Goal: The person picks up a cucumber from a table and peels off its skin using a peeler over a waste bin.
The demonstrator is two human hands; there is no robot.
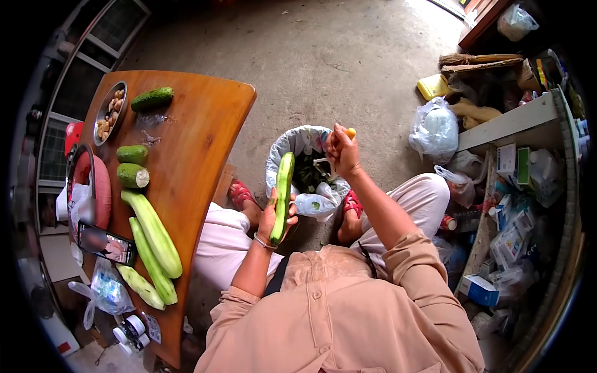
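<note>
My left hand [273,219] is wrapped round the lower part of a long cucumber [284,180], held nearly upright at the near edge of the bin. The cucumber is mostly pale green, with darker skin along parts of it. My right hand [342,151] is closed above the bin's right side, apart from the cucumber. It grips a yellow-handled tool [351,133], whose working end I cannot make out. Below the hands, a lined waste bin [277,147] contains dark green peel strips [306,174] and a crumpled plastic bag [316,204].
On the wooden table [202,124] at left lie peeled cucumbers [155,236], a dark unpeeled cucumber [152,98], two short unpeeled pieces [132,154], a metal plate [124,93] of bulbs and a phone [107,242]. Shelves [510,121] with bags and boxes stand at right.
</note>
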